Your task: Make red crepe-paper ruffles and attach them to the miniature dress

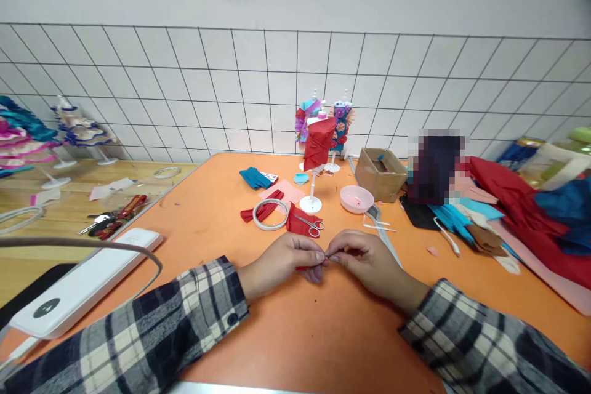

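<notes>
My left hand [302, 257] and my right hand [362, 257] meet above the orange tabletop, thumbs and forefingers pinched tip to tip. Between them is something tiny and dark that I cannot make out; a sliver of red shows under the left fingers. Just beyond lie small scissors [314, 231] on a piece of red cloth or crepe paper [298, 221]. A roll of narrow tape [257, 221] rests partly over pleated red strips [272, 198]. Behind these, a miniature dress form [313, 188] stands upright, wrapped in a red dress [318, 141].
A pink bowl [357, 199] and an open cardboard box [383, 175] stand beyond my right hand. Red sheets [517, 209] and other coloured pieces heap at the right. A white power bank [87, 280] with a cable lies at the left. Decorated dress forms [342, 120] stand behind.
</notes>
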